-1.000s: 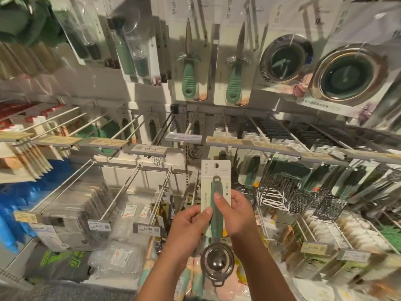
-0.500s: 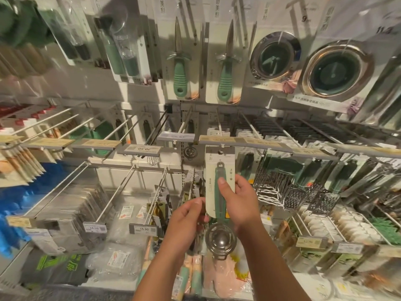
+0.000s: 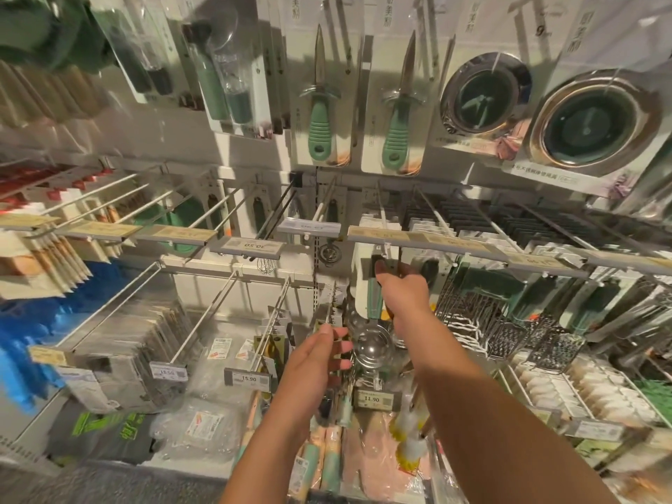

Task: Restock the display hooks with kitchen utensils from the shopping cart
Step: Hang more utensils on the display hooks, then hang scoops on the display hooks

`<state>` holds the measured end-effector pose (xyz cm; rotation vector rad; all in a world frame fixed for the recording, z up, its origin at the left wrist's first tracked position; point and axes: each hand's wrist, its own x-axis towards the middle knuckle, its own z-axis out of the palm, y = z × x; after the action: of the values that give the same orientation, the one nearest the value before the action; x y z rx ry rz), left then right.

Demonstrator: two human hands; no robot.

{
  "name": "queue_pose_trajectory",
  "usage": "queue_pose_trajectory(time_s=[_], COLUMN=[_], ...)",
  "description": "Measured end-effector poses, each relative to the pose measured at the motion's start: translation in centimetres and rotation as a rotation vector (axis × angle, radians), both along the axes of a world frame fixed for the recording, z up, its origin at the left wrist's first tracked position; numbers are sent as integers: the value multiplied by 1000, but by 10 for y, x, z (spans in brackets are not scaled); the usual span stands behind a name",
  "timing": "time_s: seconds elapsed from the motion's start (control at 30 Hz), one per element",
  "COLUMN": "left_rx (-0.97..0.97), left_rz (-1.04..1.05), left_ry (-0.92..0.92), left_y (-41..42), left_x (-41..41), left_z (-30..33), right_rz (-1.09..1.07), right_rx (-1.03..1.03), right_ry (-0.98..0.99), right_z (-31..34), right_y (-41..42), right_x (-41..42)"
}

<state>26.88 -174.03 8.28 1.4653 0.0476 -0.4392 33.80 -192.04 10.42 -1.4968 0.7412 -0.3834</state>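
Right hand (image 3: 402, 291) grip pinching carded strainer (image 3: 371, 285) at its top | left hand (image 3: 320, 352) loose, holding nothing | step: thread card hole onto hook (image 3: 381, 216) | tip: keep card square, slide fully back

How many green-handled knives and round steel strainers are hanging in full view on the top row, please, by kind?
Green-handled knives: 2
Round steel strainers: 2
Total: 4

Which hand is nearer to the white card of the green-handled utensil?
Right. The right hand is at the card, touching its top. The left hand is lower and left, apart from it.
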Motion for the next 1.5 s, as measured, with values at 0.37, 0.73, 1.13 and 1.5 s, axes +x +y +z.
queue_pose_trajectory(time_s=[0.37,0.73,1.13,1.5], left_rx=[-13,69,157,254], left_rz=[-50,-449,-781,-1296], left_ry=[-25,-15,-71,-55], left_y=[-2,-34,-139,-297], left_x=[3,-42,-189,-467], left_z=[5,-26,-32,-69], right_rz=[194,-63,-517,-995], right_rx=[-172,32,195,203], right_ry=[306,144,65,75], right_z=[-20,-56,-71,-112], right_y=[1,21,-32,-130], right_x=[-24,-162,-370,-666])
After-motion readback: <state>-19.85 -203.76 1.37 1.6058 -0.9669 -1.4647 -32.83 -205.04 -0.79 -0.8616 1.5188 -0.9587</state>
